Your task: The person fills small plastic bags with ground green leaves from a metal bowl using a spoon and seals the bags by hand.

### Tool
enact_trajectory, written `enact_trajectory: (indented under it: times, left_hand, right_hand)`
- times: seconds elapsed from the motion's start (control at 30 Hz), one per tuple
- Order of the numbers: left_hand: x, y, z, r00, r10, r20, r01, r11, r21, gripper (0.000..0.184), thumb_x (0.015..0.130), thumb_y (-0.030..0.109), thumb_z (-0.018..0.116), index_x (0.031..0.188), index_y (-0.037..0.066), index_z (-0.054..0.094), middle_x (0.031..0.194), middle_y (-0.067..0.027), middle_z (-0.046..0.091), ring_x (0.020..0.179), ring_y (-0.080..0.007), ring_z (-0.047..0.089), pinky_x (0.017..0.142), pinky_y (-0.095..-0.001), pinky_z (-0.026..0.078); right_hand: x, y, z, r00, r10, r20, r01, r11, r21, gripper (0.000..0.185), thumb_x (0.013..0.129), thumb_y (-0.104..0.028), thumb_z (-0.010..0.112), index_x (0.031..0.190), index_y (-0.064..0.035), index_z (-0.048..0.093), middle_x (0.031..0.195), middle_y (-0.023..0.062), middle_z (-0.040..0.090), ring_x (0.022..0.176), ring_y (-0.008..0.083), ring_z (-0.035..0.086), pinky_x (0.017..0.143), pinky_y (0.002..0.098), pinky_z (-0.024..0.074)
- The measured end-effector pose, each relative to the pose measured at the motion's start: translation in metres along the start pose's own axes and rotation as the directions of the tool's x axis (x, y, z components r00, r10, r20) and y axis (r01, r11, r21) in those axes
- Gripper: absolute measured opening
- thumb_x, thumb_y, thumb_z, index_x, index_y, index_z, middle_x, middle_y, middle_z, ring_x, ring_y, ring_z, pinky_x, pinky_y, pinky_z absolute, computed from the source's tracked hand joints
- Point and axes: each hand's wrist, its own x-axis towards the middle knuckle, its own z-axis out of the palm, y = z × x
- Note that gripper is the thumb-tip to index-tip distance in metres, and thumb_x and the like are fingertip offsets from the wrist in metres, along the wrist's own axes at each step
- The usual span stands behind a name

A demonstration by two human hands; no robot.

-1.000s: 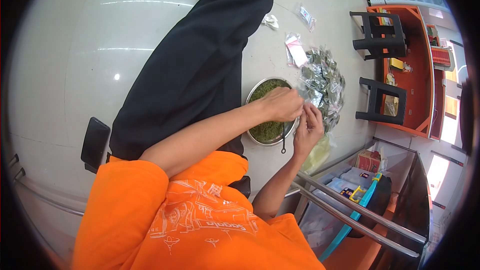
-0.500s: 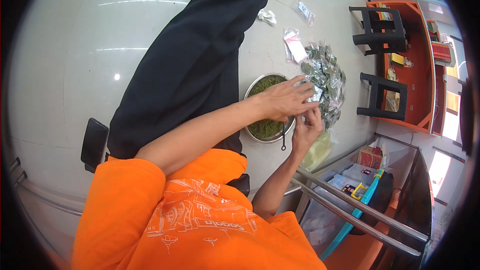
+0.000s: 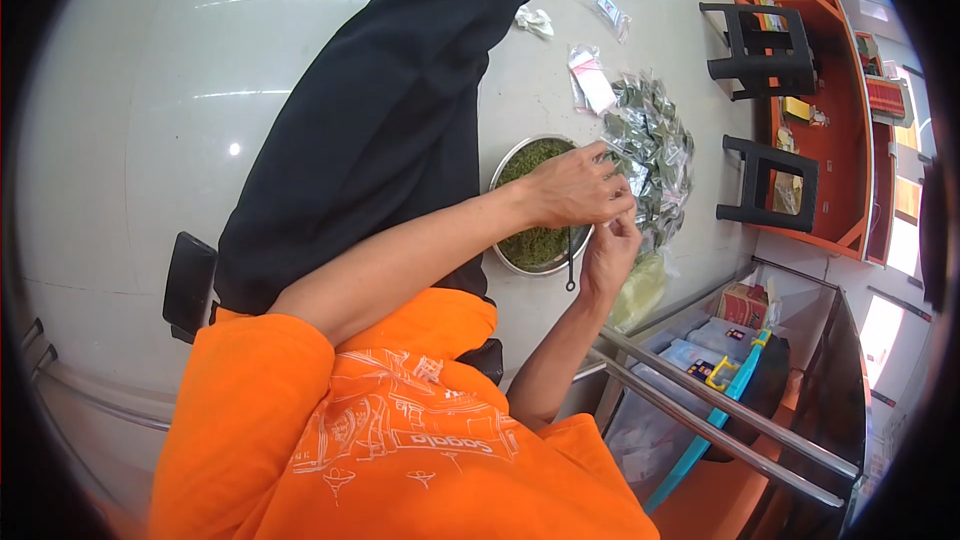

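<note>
My left hand (image 3: 572, 190) reaches across a metal bowl (image 3: 498, 252) of shredded green leaves (image 3: 532, 245), its fingers bent and closed. Just below it, my right hand (image 3: 612, 252) is closed, its fingertips meeting those of the left. Between them they pinch a small clear plastic bag (image 3: 634, 180), mostly covered by the fingers. A dark handle with a ring end (image 3: 571, 275) sticks out over the bowl's rim. Beyond my hands lies a heap of small clear bags with dark green contents (image 3: 662, 155).
On the floor are a packet of white pieces (image 3: 591, 82), another small packet (image 3: 608, 14), a crumpled white tissue (image 3: 534, 22) and a yellowish plastic bag (image 3: 640, 295). Black stools (image 3: 768, 185) stand by an orange shelf (image 3: 835, 140). A metal-railed glass case (image 3: 735, 410) is at lower right.
My left fingers have drawn back and curled in more, and my right fingertips have risen slightly to meet them. The bowl and the heap stay in place.
</note>
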Motion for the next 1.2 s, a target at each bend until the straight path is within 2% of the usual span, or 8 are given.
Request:
enact_trajectory:
  times: [0.13,0.27,0.33,0.57,0.67,0.73,0.97,1.2]
  left_hand:
    - [0.0,-0.011,-0.002,0.973,-0.223,0.06,0.23,0.96,-0.157,0.024,0.084,0.033,0.069,0.092,0.01,0.065,0.068,-0.0052,0.065,0.07,-0.0224,0.067,0.08,-0.0382,0.046]
    - [-0.001,-0.039,-0.013,0.874,-0.474,0.11,0.483,0.818,-0.314,0.035,0.082,0.041,0.073,0.089,0.007,0.067,0.068,-0.0109,0.067,0.07,-0.0271,0.068,0.078,-0.039,0.05]
    - [-0.005,-0.052,-0.01,0.671,-0.7,0.243,0.734,0.582,-0.349,0.04,0.078,0.042,0.076,0.085,0.004,0.068,0.072,-0.0166,0.07,0.075,-0.0328,0.07,0.075,-0.0424,0.053]
    - [-0.02,-0.06,0.003,0.331,-0.772,0.543,0.942,0.302,-0.144,0.054,0.072,0.042,0.082,0.091,-0.007,0.07,0.089,-0.0268,0.071,0.088,-0.0395,0.071,0.08,-0.0442,0.056]
    - [-0.02,-0.059,0.006,0.298,-0.725,0.621,0.95,0.288,-0.12,0.057,0.07,0.043,0.085,0.092,-0.007,0.071,0.092,-0.0262,0.071,0.09,-0.0375,0.071,0.082,-0.0427,0.056]
    - [-0.019,-0.058,0.007,0.293,-0.721,0.628,0.953,0.272,-0.132,0.056,0.07,0.044,0.085,0.091,-0.007,0.071,0.091,-0.0256,0.072,0.089,-0.0371,0.071,0.082,-0.0425,0.056]
    - [-0.018,-0.059,0.005,0.241,-0.729,0.641,0.97,0.192,-0.146,0.059,0.07,0.049,0.084,0.092,-0.005,0.07,0.093,-0.0243,0.072,0.092,-0.0345,0.071,0.082,-0.0415,0.056]
    - [-0.019,-0.061,0.01,0.238,-0.754,0.612,0.971,0.166,-0.174,0.064,0.069,0.051,0.083,0.096,-0.005,0.07,0.096,-0.0242,0.071,0.093,-0.0345,0.071,0.083,-0.0405,0.056]
  right_hand:
    - [-0.006,0.006,-0.027,0.996,0.088,-0.026,-0.071,0.924,0.377,0.027,0.091,0.001,0.067,0.117,0.0063,0.066,0.141,0.0137,0.051,0.12,0.0196,0.056,0.102,0.0326,0.045]
    - [-0.017,0.048,-0.062,0.987,0.104,-0.122,-0.144,0.908,-0.392,0.027,0.089,-0.009,0.073,0.114,0.0,0.068,0.126,0.0155,0.057,0.112,0.0232,0.058,0.096,0.034,0.0472]
    - [-0.027,0.07,-0.068,0.99,-0.062,0.123,0.138,0.43,-0.892,0.027,0.084,-0.011,0.076,0.108,0.0001,0.069,0.117,0.0178,0.056,0.11,0.0303,0.056,0.095,0.0395,0.0458]
    - [-0.026,0.073,-0.07,0.984,-0.116,0.135,0.173,0.437,-0.882,0.022,0.082,-0.01,0.076,0.1,0.0013,0.073,0.105,0.0183,0.06,0.096,0.0317,0.059,0.081,0.0382,0.051]
    - [-0.019,0.055,-0.067,0.996,-0.057,0.065,0.086,0.567,-0.819,0.022,0.086,-0.006,0.07,0.107,-0.0007,0.073,0.095,0.017,0.063,0.079,0.0298,0.061,0.074,0.0374,0.0505]
    - [-0.011,0.047,-0.063,0.982,-0.09,0.166,0.189,0.418,-0.889,0.033,0.086,0.002,0.062,0.117,-0.0056,0.071,0.089,0.0161,0.063,0.072,0.0321,0.062,0.073,0.04,0.0508]
    - [0.006,0.049,-0.029,0.876,-0.231,0.424,0.478,0.288,-0.83,0.045,0.084,0.006,0.058,0.125,-0.0099,0.068,0.098,0.0121,0.061,0.086,0.03,0.063,0.078,0.0392,0.0517]
    - [0.001,0.036,-0.062,0.939,0.031,0.342,0.301,0.404,-0.864,0.038,0.084,0.005,0.059,0.118,-0.0081,0.072,0.092,0.0146,0.063,0.083,0.0322,0.064,0.076,0.0407,0.0506]
